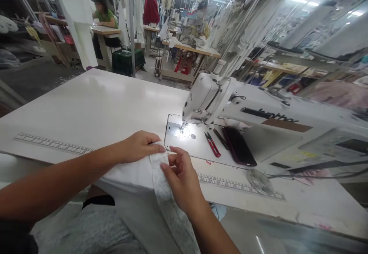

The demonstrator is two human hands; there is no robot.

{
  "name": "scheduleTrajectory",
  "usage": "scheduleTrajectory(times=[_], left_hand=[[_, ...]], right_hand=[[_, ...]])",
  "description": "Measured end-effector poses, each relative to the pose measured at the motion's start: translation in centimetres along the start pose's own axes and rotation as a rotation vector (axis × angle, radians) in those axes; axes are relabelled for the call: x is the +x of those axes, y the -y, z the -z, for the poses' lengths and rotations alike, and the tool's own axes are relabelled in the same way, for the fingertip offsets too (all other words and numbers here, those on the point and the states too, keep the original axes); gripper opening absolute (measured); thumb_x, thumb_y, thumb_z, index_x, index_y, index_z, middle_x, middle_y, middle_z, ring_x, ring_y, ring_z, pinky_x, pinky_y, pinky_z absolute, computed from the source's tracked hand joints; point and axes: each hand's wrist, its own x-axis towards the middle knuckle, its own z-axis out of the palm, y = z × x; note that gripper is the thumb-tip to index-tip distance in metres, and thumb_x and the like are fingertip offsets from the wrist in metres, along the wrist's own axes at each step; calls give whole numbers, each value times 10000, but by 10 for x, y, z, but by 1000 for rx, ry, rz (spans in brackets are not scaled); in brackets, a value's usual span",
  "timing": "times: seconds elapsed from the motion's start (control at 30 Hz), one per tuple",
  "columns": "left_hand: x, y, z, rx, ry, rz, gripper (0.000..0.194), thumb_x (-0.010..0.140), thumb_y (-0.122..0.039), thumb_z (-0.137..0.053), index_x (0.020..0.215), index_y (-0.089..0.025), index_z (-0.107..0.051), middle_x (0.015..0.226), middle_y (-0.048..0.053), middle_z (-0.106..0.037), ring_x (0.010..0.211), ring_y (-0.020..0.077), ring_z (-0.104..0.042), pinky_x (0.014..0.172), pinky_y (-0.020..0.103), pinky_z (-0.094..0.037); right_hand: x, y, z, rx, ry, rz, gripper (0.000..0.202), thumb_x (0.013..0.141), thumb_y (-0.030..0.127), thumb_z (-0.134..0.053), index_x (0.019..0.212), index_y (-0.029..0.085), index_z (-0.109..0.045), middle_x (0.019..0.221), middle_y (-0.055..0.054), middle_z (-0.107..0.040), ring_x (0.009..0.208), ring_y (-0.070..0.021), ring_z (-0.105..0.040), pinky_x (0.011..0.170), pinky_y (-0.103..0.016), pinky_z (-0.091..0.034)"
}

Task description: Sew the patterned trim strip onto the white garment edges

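Observation:
A piece of white fabric (138, 175) hangs over the table's front edge onto my lap, with a folded strip (161, 175) along its right side. My left hand (142, 146) pinches the top end of the strip between thumb and fingers. Just to the right, my right hand (181, 173) holds the strip's right edge, thumb on top and fingers curled. Both hands are in front of the metal needle plate (172, 141) of a white sewing machine (205, 97), whose lamp lights the needle area.
Red-handled snips (212, 145), a dark phone (239, 146) and a clear round disc (260, 182) lie right of the needle. A ruler strip (54, 143) runs along the table's front (94, 108). People sit at far tables.

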Motion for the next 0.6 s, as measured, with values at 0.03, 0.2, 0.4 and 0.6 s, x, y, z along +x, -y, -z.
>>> scheduleTrajectory(times=[0.03, 0.2, 0.4, 0.6], left_hand=[[-4, -5, 0, 1, -61, -1, 360, 852, -484, -584, 799, -141, -677, 702, 2, -617, 689, 144, -565, 615, 237, -435], [-29, -35, 11, -23, 20, -190, 176, 838, -332, -651, 938, -202, -715, 844, 3, -692, 763, 134, -616, 682, 218, -463], [-11, -30, -1, -4, 293, -84, 253, 785, -395, -701, 905, -173, -708, 790, 2, -682, 710, 127, -600, 613, 203, -442], [10, -8, -22, -39, 266, -138, 147, 813, -281, -659, 902, -170, -695, 864, 16, -689, 804, 142, -618, 713, 243, -460]], right_hand=[[-6, 1, -1, 7, -8, -8, 388, 888, 315, -585, 1250, 258, -457, 950, -21, -556, 743, -141, -534, 610, -257, -446], [-54, 7, -11, 230, 70, -41, 345, 912, 375, -582, 1237, 314, -486, 831, 7, -535, 663, -132, -524, 558, -241, -446], [-81, -6, -13, 276, -120, -13, 300, 948, 380, -535, 1239, 329, -483, 883, -21, -585, 755, -168, -579, 651, -290, -498], [-85, -44, -11, -47, 33, 128, 221, 969, 271, -441, 953, 267, -662, 915, -43, -652, 834, -184, -621, 734, -304, -519]])
